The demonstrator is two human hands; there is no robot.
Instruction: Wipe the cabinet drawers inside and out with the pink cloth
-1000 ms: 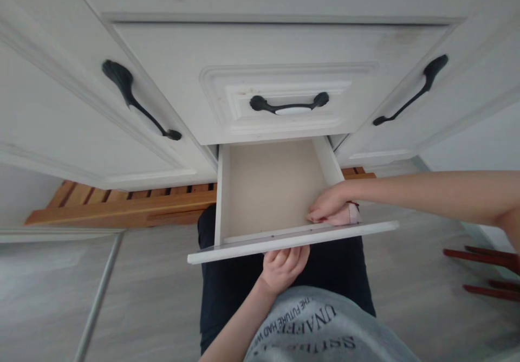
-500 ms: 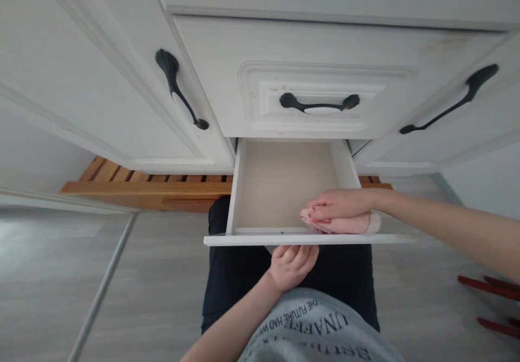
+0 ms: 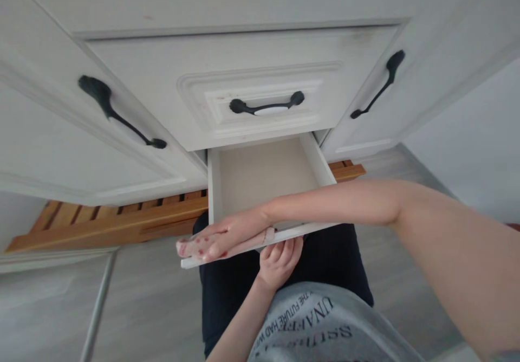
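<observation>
A white drawer point(image 3: 268, 169) is pulled out of the cabinet, with a bare pale bottom. My right hand point(image 3: 233, 232) lies over a pink cloth point(image 3: 195, 247) with red spots, pressing it onto the top edge of the drawer front near its left end. Part of the cloth trails under the palm toward the wrist. Below the drawer front, my left hand point(image 3: 279, 262) has its fingers curled against the outer face. Whatever handle they grip there is hidden.
Above is a closed drawer with a black handle point(image 3: 267, 107). Cabinet doors with black handles point(image 3: 122, 115) flank it. A slatted wooden bench point(image 3: 162, 210) stands under the cabinet. My legs are beneath the drawer, over a grey plank floor point(image 3: 154, 297).
My right hand has slid the cloth from the right part of the drawer front to its left end. The view has shifted and tilted. My left hand stays at the drawer front.
</observation>
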